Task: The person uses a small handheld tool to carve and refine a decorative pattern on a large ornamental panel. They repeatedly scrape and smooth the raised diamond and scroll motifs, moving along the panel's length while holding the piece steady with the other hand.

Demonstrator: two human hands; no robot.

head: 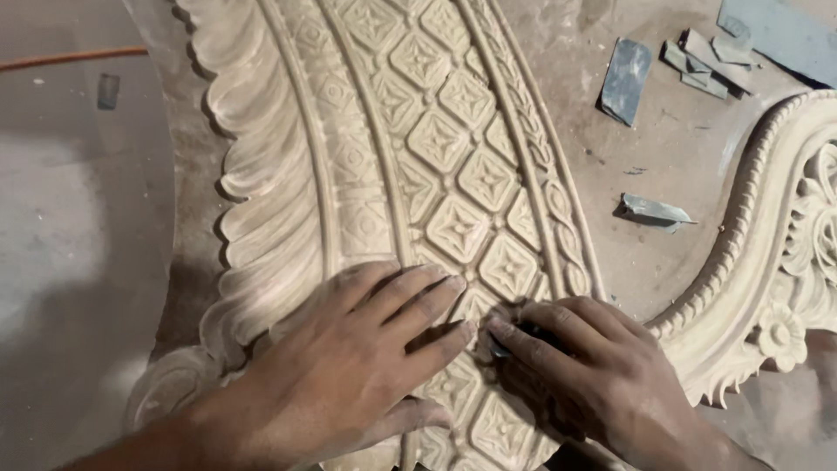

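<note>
The carving (436, 139) is pressed by the flat, released left hand (349, 366); at 3 o'clock, sandpaper (514, 336) is pinched in the right hand (593, 375) grip.

A pale beige carved panel (436, 148) is patterned with diamond rosettes, beaded bands and scalloped leaf edging. A matching floral-scrolled piece (785, 262) is seen beside grey-blue sandpaper scraps (626, 80) on dusty brown ground.

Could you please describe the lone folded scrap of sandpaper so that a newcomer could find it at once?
Start at the big curved carved panel and go right onto the dusty surface. The folded grey sandpaper scrap lies alone there, below the clustered grey pieces.
</note>
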